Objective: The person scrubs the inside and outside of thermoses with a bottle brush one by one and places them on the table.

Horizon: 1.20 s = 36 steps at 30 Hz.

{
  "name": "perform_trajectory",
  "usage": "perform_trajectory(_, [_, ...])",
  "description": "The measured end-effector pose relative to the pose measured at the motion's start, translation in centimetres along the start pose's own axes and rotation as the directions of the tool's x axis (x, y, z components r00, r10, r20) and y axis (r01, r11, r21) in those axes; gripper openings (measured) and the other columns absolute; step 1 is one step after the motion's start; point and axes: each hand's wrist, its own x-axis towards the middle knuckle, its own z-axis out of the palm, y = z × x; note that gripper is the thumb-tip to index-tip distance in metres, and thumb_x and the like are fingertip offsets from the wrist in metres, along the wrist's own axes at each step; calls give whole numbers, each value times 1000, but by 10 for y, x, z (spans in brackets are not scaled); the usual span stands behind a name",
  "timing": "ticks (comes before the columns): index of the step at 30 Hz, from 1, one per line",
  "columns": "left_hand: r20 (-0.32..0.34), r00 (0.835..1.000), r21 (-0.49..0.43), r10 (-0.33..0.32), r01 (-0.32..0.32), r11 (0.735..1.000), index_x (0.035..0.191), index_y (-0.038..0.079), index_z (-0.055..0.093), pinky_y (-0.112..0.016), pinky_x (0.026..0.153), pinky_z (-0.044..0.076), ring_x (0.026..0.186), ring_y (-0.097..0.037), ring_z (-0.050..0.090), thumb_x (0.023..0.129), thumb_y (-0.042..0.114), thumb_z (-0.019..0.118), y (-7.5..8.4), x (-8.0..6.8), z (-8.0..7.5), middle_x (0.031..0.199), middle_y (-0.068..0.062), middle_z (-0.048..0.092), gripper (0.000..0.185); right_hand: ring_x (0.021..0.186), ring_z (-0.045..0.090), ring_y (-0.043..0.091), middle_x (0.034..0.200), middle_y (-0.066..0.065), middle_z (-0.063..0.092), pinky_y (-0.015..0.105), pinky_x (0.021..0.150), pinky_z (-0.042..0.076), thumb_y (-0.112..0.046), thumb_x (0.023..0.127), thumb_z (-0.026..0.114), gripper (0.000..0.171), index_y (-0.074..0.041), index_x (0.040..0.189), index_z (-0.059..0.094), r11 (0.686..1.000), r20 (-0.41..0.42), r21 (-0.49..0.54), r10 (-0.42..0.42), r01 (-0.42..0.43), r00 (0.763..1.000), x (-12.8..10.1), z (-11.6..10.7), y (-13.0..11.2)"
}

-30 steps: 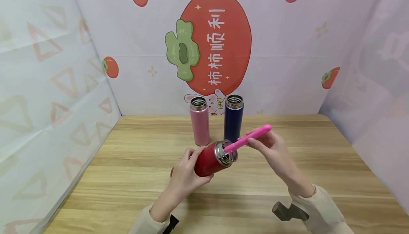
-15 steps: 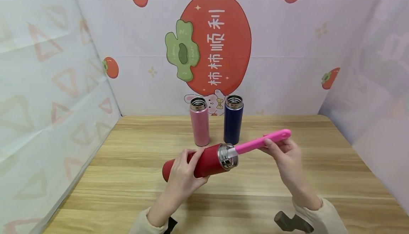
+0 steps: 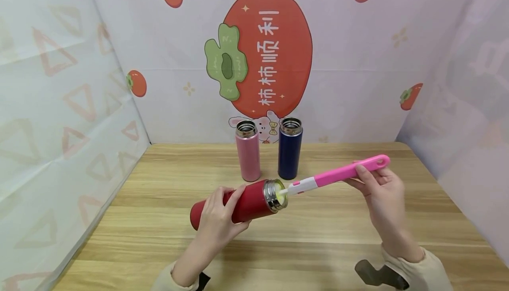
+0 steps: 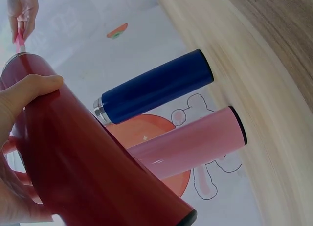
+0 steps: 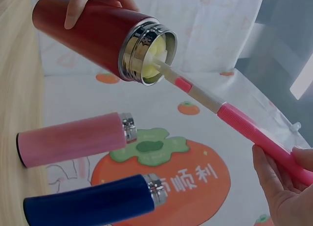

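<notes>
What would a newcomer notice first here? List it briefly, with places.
Mid-table, the left hand grips a red metal flask tilted on its side, while the right hand holds a pink long-handled bottle brush whose yellow sponge head sits in the flask's steel mouth. Behind them, a pale pink flask and a dark blue flask stand upright and lidless at the wooden table's back edge, before a big red persimmon picture.

obstacles: I see pink flask [image 3: 248,151] and blue flask [image 3: 290,148] upright at table [image 3: 167,220] rear, small gap between | free: bare table left, right and front of them
</notes>
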Motion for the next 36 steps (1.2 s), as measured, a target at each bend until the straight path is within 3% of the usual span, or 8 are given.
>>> perform_trajectory(8, [13,1000,28,11,-11,1000,114,14,54,-38,65,46,82,-24,52,44,24,84,-2,-1,-4,93,-10,51,76,75,65,21,83,16,62,36,71,48,13,85,45,14,12,92,56,991,49,135,1,-8,999,5,-13,-10])
perform_trajectory(13, [6,1000,46,28,-28,999,113,14,54,-38,64,46,80,-24,53,45,26,84,-2,0,-6,91,-11,51,75,76,65,22,83,16,62,36,70,48,13,85,44,15,11,91,58,988,46,156,17,-24,999,6,-17,-12])
perform_trajectory(27, [-52,997,79,53,-49,996,107,12,59,-37,61,46,77,-24,53,44,27,82,2,4,-8,88,-11,53,70,74,64,18,81,11,62,33,71,49,8,85,49,11,6,91,57,995,-1,56,79,-78,997,3,-4,-5])
perform_trajectory(36, [-44,998,89,51,-47,995,107,12,59,-37,61,46,75,-24,53,44,29,82,4,3,-6,87,-11,53,69,73,63,15,80,8,63,32,71,50,5,85,50,8,2,90,56,992,-27,-58,108,-110,994,-3,5,4])
